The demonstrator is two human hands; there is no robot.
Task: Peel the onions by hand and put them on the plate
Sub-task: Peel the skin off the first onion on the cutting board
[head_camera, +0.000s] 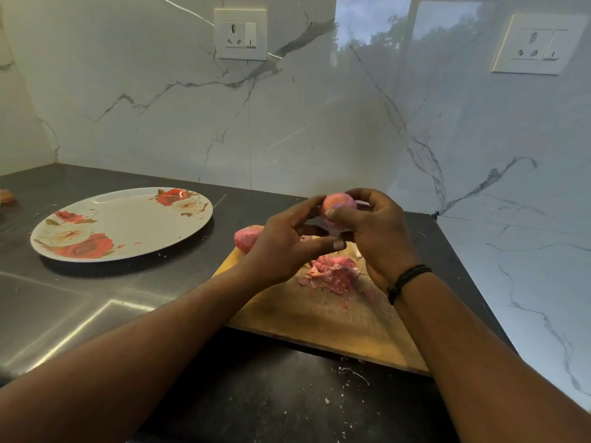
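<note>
Right hand [374,231] gripped peeled onion [338,206] w/ curled fingers, left hand [287,247] fingertips touching it, peel pile [332,273] on board [319,318] just below grip.

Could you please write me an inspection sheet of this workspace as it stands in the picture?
Surface: dark countertop with a wooden cutting board on it, small flecks of peel near the front.
Job's things: held onion raised above the board; second onion at the board's far left corner, partly hidden by the left hand; floral plate to the left, holding no onions.
Clutter: pile of onion peels on the board; a small orange-pink object at the left edge, too cut off to identify.
Grippers: right hand grips the held onion; left hand touches it with its fingertips.
Cables: nothing seen.
Surroundings: marble-patterned wall with two wall sockets.
</note>
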